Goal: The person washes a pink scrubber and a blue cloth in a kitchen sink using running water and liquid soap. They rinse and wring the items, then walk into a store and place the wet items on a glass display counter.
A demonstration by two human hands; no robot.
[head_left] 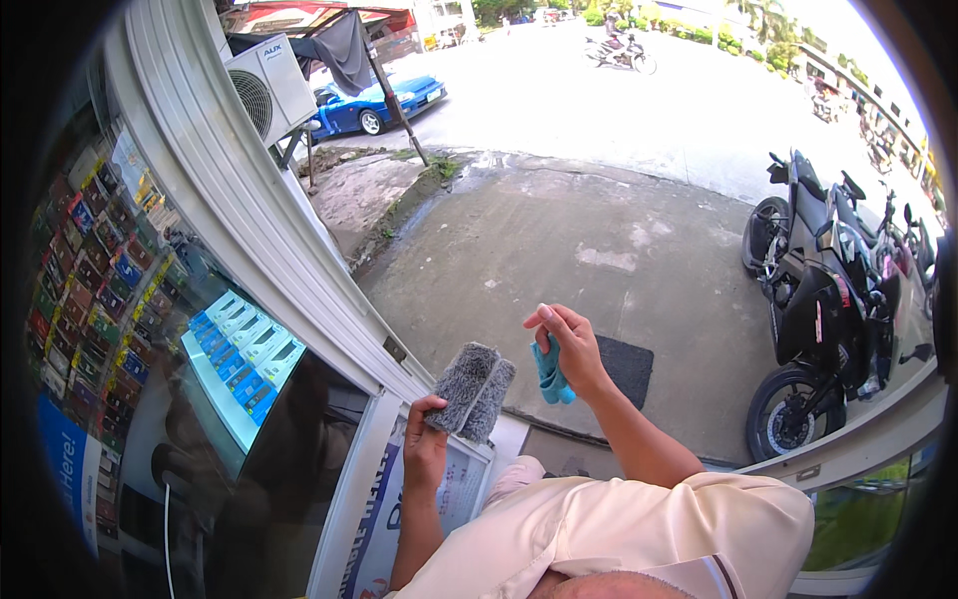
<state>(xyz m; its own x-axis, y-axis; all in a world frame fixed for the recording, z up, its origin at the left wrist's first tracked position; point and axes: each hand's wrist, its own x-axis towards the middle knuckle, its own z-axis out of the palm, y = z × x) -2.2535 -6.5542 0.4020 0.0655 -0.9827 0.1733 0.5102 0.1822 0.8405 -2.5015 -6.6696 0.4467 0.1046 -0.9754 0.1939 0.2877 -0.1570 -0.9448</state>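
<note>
Glass shopfront (180, 329) filling left of frame, rows of small coloured boxes behind. Lower centre: left hand (426, 444), fingers closed around bottom edge of folded grey fluffy microfibre pad (472, 390), held upright just off the pane. Right of it: right hand (567, 341), fingertips pinched on small crumpled turquoise cloth (549, 374) dangling below. Likely slips: loose pinch dropping cloth onto gritty concrete pavement (599, 250); grit then scratching glass. Far right: parked black motorcycles (828, 299), well apart.
</note>
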